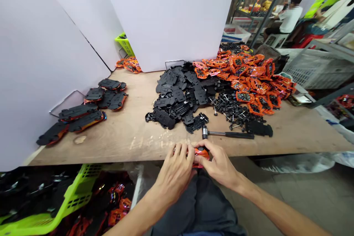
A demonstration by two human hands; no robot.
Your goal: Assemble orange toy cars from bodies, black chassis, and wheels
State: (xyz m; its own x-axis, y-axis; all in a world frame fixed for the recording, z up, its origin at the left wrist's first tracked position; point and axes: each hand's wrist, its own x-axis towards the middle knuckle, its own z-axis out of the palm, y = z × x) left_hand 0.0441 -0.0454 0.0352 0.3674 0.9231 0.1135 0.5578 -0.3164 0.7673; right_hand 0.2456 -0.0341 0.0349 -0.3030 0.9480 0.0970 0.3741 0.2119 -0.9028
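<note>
At the table's front edge, both my hands close round one orange toy car. My left hand covers most of it, fingers pressed together over its left side. My right hand grips its right end between thumb and fingers, beside a black wheel. How the underside of the car sits is hidden. Just beyond my right hand lies a hammer with a black handle. Behind the hammer is a pile of wheel axles, and left of that a heap of black car chassis.
A large pile of orange car bodies covers the back right of the wooden table. Several assembled cars lie upside down at left. A green basket stands below the front edge. White panels rise behind; two people sit at far right.
</note>
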